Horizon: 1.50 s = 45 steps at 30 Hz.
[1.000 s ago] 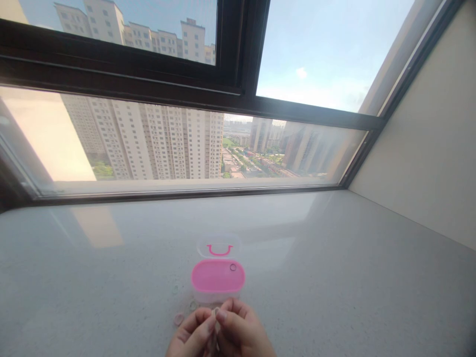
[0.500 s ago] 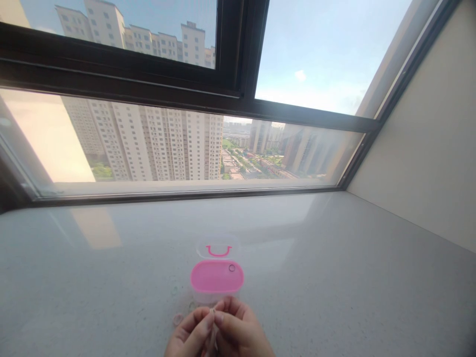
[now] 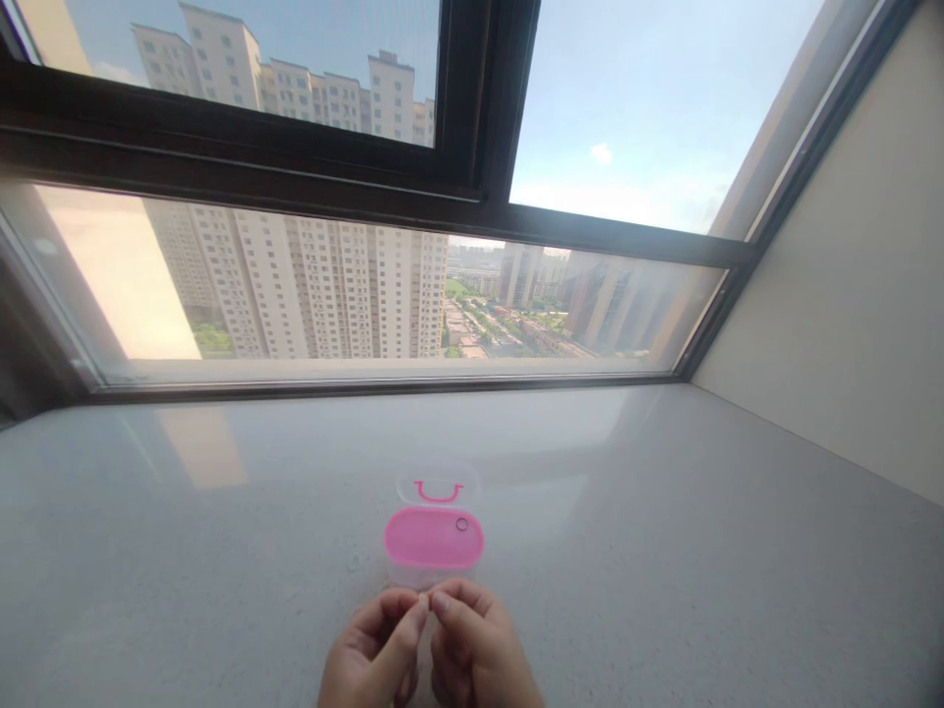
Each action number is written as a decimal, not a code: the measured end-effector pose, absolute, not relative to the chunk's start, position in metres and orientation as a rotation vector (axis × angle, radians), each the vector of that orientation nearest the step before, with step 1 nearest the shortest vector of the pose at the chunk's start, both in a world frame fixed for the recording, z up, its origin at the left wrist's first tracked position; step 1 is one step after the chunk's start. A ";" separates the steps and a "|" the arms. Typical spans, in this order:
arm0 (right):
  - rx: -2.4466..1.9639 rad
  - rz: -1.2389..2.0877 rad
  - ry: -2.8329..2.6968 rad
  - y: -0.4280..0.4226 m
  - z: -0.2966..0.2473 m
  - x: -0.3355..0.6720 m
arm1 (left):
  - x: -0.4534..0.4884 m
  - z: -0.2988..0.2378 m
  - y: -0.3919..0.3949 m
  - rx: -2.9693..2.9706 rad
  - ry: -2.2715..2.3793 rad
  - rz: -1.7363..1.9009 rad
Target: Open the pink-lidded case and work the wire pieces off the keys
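Under and all around the pink box [image 3: 413, 541] spreads a pale speckled counter [image 3: 664, 551], its glossy top likely to let light things slide. On the near side of the box come the two hands, left hand [image 3: 373, 644] and right hand [image 3: 487, 639], meeting at the thumbs and forefingers; each grip is pinched on a small pale piece between them. Their wrists are cut off by the bottom edge, and they cover part of the counter before the box.

The box itself looks like thin plastic, light and fairly stiff; its side walls would be the place to grasp it. Whether its pink oval is a sunken floor or a raised tray is hard to make out. Just behind the box lies a clear lid [image 3: 439, 485], its outline almost lost against the counter; its pink handle [image 3: 439, 497] would be the easiest hold. Within the box's pink oval, toward the right end, a thin dark ring [image 3: 461, 524] shows, probably best lifted by its rim with fingertips.

Smallest is the pale piece [image 3: 424, 599], just in front of the box: probably very light, perhaps soft, and suited to a fingertip pinch at its edges. Fingers hide most of it, so its full shape cannot be told.
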State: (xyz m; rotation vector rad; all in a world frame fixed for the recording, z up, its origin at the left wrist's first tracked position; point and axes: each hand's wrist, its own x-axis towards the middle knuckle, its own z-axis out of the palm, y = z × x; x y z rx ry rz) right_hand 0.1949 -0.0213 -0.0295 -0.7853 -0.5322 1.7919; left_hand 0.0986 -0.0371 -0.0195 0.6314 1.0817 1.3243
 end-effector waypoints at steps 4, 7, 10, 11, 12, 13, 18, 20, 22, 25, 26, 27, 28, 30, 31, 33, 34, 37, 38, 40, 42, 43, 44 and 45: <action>-0.836 1.753 -0.589 -0.024 -0.023 0.191 | 0.101 -0.002 -0.043 0.771 1.210 1.433; -0.891 1.662 -0.739 -0.027 -0.025 0.185 | 0.093 0.017 -0.047 0.892 1.275 1.464; -0.934 1.556 -0.869 -0.029 -0.026 0.179 | 0.072 0.039 -0.042 1.094 1.365 1.449; -0.942 1.524 -0.897 -0.029 -0.025 0.178 | 0.065 0.046 -0.037 1.201 1.396 1.420; -0.945 1.503 -0.916 -0.029 -0.024 0.177 | 0.058 0.053 -0.031 1.339 1.429 1.345; -0.946 1.495 -0.938 -0.029 -0.023 0.176 | 0.053 0.059 -0.023 1.482 1.470 1.234; -0.967 1.492 -0.973 -0.027 -0.020 0.173 | 0.048 0.074 0.027 2.124 1.584 0.669; -0.980 1.476 -0.996 -0.026 -0.020 0.172 | 0.050 0.075 0.041 2.159 1.602 0.649; -0.985 1.469 -1.018 -0.026 -0.019 0.171 | 0.053 0.073 0.049 2.200 1.606 0.611; -0.985 1.486 -1.037 -0.027 -0.016 0.170 | 0.057 0.070 0.053 2.256 1.614 0.551; -0.985 1.499 -1.040 -0.027 -0.015 0.170 | 0.057 0.069 0.054 2.268 1.620 0.535; -0.986 1.506 -1.045 -0.027 -0.014 0.170 | 0.058 0.068 0.054 2.276 1.625 0.520; -0.987 1.515 -1.051 -0.027 -0.013 0.170 | 0.058 0.067 0.056 2.279 1.629 0.507; -0.990 1.493 -1.085 -0.027 -0.011 0.171 | 0.058 0.065 0.058 2.274 1.631 0.481; -0.990 1.487 -1.104 -0.027 -0.010 0.171 | 0.057 0.064 0.060 2.266 1.626 0.468; -0.984 1.506 -1.098 -0.026 -0.010 0.172 | 0.056 0.063 0.062 2.244 1.611 0.446; -0.981 1.522 -1.094 -0.026 -0.010 0.172 | 0.055 0.063 0.063 2.231 1.602 0.437; -0.972 1.540 -1.092 -0.026 -0.011 0.173 | 0.054 0.063 0.065 2.191 1.591 0.430; -0.972 1.536 -1.099 -0.026 -0.010 0.174 | 0.054 0.063 0.065 2.182 1.593 0.439; -0.973 1.522 -1.118 -0.026 -0.009 0.174 | 0.054 0.064 0.063 2.174 1.595 0.475; -0.974 1.512 -1.128 -0.026 -0.008 0.174 | 0.054 0.067 0.060 2.172 1.598 0.538; -0.972 1.510 -1.131 -0.027 -0.008 0.174 | 0.053 0.069 0.057 2.171 1.604 0.580; -0.970 1.508 -1.138 -0.027 -0.008 0.175 | 0.052 0.072 0.055 2.168 1.614 0.628; -0.967 1.507 -1.147 -0.026 -0.008 0.175 | 0.051 0.075 0.052 2.163 1.627 0.679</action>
